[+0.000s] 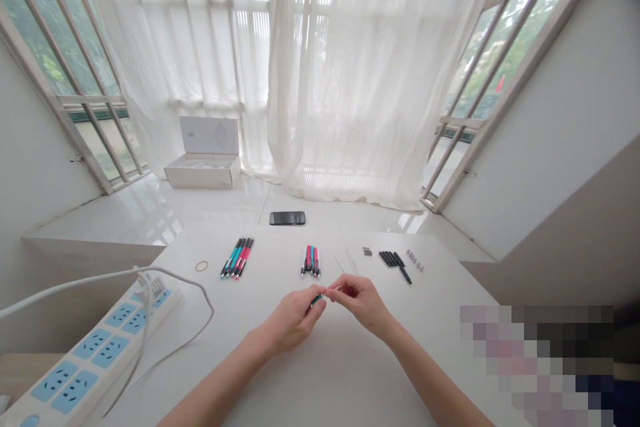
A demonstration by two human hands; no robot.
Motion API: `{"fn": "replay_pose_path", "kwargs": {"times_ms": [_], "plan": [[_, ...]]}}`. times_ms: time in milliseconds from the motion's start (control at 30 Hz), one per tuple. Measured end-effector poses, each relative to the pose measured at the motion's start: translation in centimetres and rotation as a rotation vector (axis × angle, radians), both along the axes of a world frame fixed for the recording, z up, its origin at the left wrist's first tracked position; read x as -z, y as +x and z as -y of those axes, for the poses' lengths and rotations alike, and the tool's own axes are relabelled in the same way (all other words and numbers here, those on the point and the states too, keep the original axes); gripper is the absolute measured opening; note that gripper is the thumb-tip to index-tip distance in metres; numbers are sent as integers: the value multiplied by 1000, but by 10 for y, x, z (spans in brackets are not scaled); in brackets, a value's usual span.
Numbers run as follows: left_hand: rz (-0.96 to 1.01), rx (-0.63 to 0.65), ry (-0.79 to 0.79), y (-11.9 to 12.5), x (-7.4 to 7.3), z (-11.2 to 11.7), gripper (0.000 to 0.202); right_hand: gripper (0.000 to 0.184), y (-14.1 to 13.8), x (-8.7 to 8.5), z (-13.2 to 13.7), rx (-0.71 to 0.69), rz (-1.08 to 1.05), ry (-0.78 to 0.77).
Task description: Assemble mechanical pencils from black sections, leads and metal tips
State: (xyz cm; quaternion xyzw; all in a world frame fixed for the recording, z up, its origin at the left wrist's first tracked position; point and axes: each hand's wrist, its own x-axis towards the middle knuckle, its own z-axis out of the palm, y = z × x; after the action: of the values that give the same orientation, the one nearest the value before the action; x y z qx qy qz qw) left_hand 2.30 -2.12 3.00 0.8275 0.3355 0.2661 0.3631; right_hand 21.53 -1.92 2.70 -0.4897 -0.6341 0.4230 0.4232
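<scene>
Two bare forearms (225, 393) rise from the near edge of the view. The left hand (293, 319) is shut in a tight pinch on a small teal and black pen part (317, 300), right between the hands. The right hand (363, 303) pinches a thin silver stick (334, 289), and the tip of the stick looks to be at the pen part, but the fingers hide just where it ends. The pen part looks light, hard and smooth, so it may slip. Its fat middle looks like the best place to hold. The thin stick looks easy to bend. Just past the hands, on the white table (280, 373), lie a small bunch of pens (311, 261), thin metal sticks (347, 260) and black pen tubes (395, 265). More pens (237, 258) lie far to the left. A blue and white power strip (95, 353) sits near on the left, well apart from the hands, and the table's far edge lies past the pens.
</scene>
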Motion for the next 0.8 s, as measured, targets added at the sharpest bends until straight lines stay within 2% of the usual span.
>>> {"fn": "replay_pose_path", "kwargs": {"times_ms": [133, 200, 233, 300, 367, 433, 500, 600, 800], "plan": [[-22, -26, 10, 1, 0, 0, 29, 36, 4, 2, -2, -99, 8, 23], [-37, -47, 27, 1, 0, -1, 29, 43, 16, 2, -8, -80, 18, 76], [-49, -56, 38, 1, -1, -1, 28, 47, 24, 3, -13, -16, 47, 113], [-80, -69, 67, -1, -1, -2, 28, 49, 44, 7, -24, 210, 188, 189], [-131, -68, 120, -2, 0, -2, 27, 39, 63, 14, -33, 446, 446, 235], [-214, -54, 210, -3, 3, -2, 26, 33, 77, 23, -41, 562, 719, 215], [-317, -30, 324, -3, 7, -2, 24, 35, 82, 30, -46, 582, 933, 145], [-439, 4, 453, -2, 12, -1, 20, 38, 81, 36, -50, 557, 1111, 49], [-497, 23, 524, -1, 13, 0, 18, 34, 81, 35, -50, 577, 1121, 54]]}}
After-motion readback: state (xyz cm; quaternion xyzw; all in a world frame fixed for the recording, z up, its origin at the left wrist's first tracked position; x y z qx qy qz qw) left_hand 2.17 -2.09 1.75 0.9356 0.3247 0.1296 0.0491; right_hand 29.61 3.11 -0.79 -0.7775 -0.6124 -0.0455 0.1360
